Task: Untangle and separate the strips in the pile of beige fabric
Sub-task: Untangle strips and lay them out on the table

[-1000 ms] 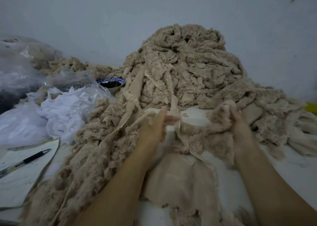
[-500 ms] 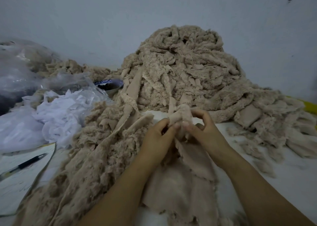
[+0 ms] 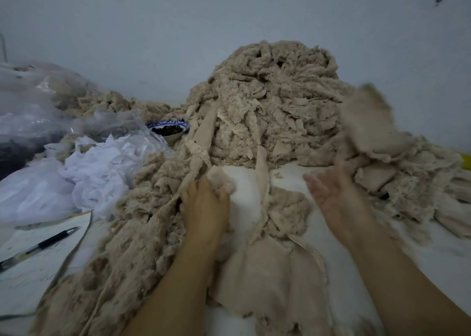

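A tall pile of tangled beige fabric strips (image 3: 275, 101) rises against the wall. Looser fuzzy beige fabric (image 3: 142, 233) trails down its left side, and flat beige pieces (image 3: 267, 267) lie between my forearms. My left hand (image 3: 204, 205) grips a fuzzy beige tuft (image 3: 220, 180) at the edge of the left trail. My right hand (image 3: 331, 190) is blurred, palm turned up and fingers spread. Just above its fingertips a blurred beige strip (image 3: 367, 121) hangs in the air over the right-hand heap of strips (image 3: 407, 187).
Clear plastic bags (image 3: 30, 111) and white fabric scraps (image 3: 102, 162) fill the left. A blue-rimmed bowl (image 3: 169, 129) with dark contents stands behind them. A pen (image 3: 40, 245) lies on a sheet of paper (image 3: 30, 272) at the lower left. Something yellow (image 3: 465, 161) shows at the right edge.
Both hands were pinching one strip together at the centre. My right hand has since swung out right with its fingers spread, a strip blurs in the air above it, and my left hand has shifted down-left.
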### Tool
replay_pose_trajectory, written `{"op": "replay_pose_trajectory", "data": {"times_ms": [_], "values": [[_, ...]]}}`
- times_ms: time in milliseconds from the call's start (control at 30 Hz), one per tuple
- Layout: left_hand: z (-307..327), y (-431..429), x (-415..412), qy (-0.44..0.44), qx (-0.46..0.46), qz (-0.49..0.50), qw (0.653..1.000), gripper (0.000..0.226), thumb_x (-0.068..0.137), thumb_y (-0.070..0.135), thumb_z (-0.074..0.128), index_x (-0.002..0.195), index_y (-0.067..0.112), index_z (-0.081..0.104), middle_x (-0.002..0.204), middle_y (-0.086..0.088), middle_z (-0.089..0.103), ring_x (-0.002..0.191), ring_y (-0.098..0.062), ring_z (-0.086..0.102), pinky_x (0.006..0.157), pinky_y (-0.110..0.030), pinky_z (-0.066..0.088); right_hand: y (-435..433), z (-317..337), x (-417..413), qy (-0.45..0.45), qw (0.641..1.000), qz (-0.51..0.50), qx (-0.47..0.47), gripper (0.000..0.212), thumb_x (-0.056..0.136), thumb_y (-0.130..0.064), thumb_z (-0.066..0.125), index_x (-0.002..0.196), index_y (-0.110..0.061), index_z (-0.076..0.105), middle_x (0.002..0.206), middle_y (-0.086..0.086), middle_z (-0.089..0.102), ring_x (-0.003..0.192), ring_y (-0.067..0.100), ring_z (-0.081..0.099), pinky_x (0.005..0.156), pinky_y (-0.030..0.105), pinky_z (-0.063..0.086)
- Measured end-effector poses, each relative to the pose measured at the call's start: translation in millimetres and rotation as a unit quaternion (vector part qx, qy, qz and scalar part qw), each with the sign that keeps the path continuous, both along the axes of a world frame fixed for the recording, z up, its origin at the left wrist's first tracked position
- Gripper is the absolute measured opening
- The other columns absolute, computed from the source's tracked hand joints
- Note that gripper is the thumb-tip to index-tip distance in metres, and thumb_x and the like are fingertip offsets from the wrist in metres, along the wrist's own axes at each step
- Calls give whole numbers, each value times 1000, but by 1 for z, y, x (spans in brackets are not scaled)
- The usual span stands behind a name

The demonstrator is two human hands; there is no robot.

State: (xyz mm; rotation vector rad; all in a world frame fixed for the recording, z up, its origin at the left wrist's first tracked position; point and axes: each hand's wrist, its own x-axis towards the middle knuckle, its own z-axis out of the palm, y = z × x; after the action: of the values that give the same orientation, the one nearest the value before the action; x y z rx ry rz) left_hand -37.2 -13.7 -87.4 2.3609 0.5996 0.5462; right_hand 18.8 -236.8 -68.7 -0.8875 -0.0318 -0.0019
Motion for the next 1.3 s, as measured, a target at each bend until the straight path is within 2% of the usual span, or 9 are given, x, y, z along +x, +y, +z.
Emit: {"op": "replay_pose_trajectory", "data": {"times_ms": [133,233,400,500,567,733,933,1067,1300], "values": [[-5,13,1,51,1,38,998,24,93,26,50,104,9,64,124,-16,58,121,-36,40,102,-48,37,20,-21,-7,16,981,81,-174,33,97,-32,61,118,-6,63,109,5,70,90,19,75,69,26,58],[1,11,-3,22,12,39,999,16,95,20,51,80,18,55,115,-11,60,116,-34,43,97,-45,39,25,-21,-10,-4,969,102,-226,29,98,-28,58,104,-3,70,94,11,74,81,19,74,65,23,57],[10,-36,-12,-226,61,-156,960,8,95,10,55,90,14,59,95,-2,52,87,-19,49,75,-32,40,28,-18,-15,-37,961,165,-217,43,86,-49,60,98,-11,76,93,10,77,87,18,74,68,24,57],[5,-73,-19,-210,82,-337,914,21,97,9,47,109,9,64,105,-4,56,90,-19,55,77,-33,47,31,-13,-22,-20,953,205,-222,40,84,-55,65,79,-19,80,75,9,74,68,17,73,56,25,55],[2,-79,-18,-187,61,-371,907,22,99,10,47,113,10,63,107,-1,55,92,-15,55,77,-32,48,28,-13,-20,-9,952,173,-251,37,94,-47,61,83,-17,80,85,17,75,76,24,75,58,27,57],[-2,-68,-12,-188,10,-304,934,15,100,23,53,103,19,67,93,8,54,82,-7,53,75,-32,48,21,-12,-14,27,969,103,-221,41,99,-46,54,98,-12,77,97,14,76,86,26,75,65,32,57],[-7,-52,-4,-77,-33,-206,975,44,98,26,52,140,24,42,135,3,32,93,-14,55,83,-32,50,15,-7,-11,49,986,66,-146,48,97,-48,54,78,-15,81,94,16,76,84,28,75,57,32,59],[-7,-50,-3,-29,-17,-193,981,48,97,27,51,143,22,40,138,-1,35,107,-22,57,90,-39,51,11,-8,-6,55,984,47,-162,47,96,-51,54,90,-11,77,94,14,77,85,28,75,59,33,60],[4,-56,-16,-200,-3,-215,956,37,97,6,43,130,17,57,127,3,47,73,-10,49,68,-35,48,7,-16,-1,93,966,-63,-233,54,92,-57,58,112,-8,68,97,9,76,85,24,74,71,33,58]]}}
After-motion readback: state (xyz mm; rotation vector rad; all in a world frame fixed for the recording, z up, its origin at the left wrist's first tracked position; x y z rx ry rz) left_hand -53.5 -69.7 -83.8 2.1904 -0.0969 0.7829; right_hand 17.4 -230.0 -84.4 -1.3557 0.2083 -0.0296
